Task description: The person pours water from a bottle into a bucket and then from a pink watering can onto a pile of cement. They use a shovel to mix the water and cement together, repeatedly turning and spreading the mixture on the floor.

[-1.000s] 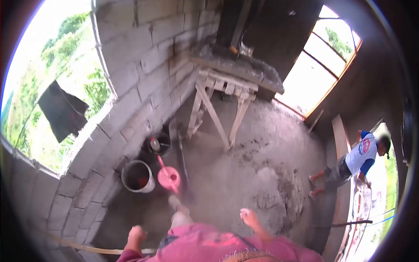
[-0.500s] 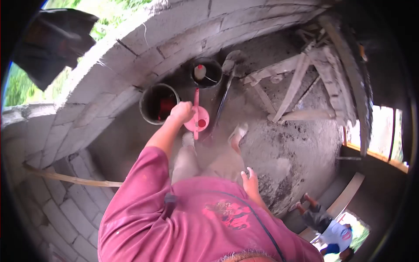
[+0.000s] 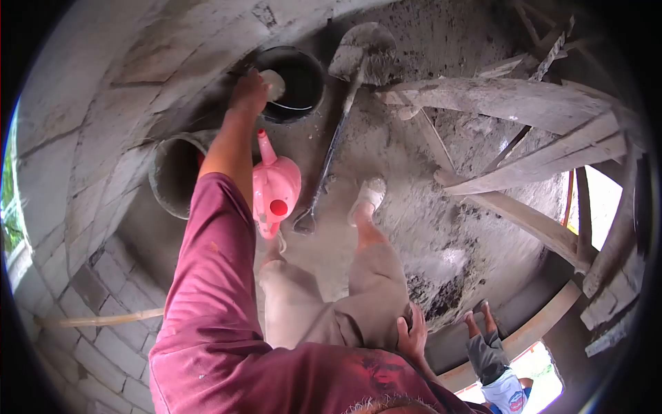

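Stretching across the lower left of the frame, a thin pole runs up to the edge of the person's maroon sleeve. Above it, left of centre, a grey bucket stands near the block wall, its mouth partly covered by the outstretched arm. The left hand reaches to the upper left of the frame and meets the end of a pale container at the rim of a black bucket; its fingers are partly hidden, so how tightly they close cannot be told. Just below, beside the forearm, a pink watering can sits with its spout pointing toward the black bucket. Next comes a shovel, its blade at upper centre and its handle slanting down to the left. The right hand, well apart from the left, is at lower centre beside the trouser leg, open and holding nothing visible. At lower right another person is near a bright opening, and a rough wooden stand fills the upper right.
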